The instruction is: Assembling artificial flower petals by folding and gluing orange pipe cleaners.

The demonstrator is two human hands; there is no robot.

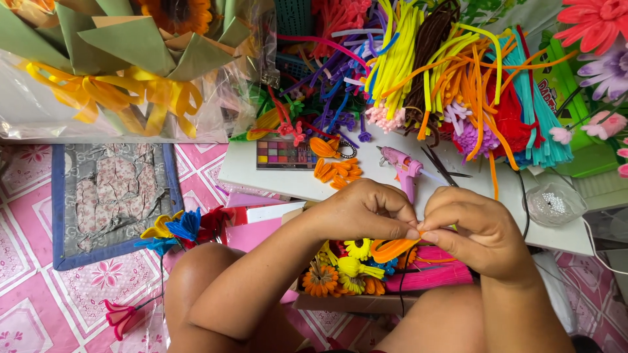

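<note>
My left hand [364, 212] and my right hand [481, 232] meet above my lap, both pinching an orange pipe-cleaner petal loop [392, 249]. The loop curves down between my fingertips. Right under it lies a box of finished pipe-cleaner flowers [350, 269] in yellow and orange, beside a bundle of pink pipe cleaners [428, 273]. More orange petals [336, 171] lie on the white board [248, 171] just beyond my hands.
A pink glue gun [404, 168] and black scissors [439, 166] lie on the board, near an eyeshadow palette [284, 155]. Heaps of coloured pipe cleaners [451, 72] fill the back. A wrapped bouquet [118, 59] is at left, blue and yellow flowers [173, 229] by my knee.
</note>
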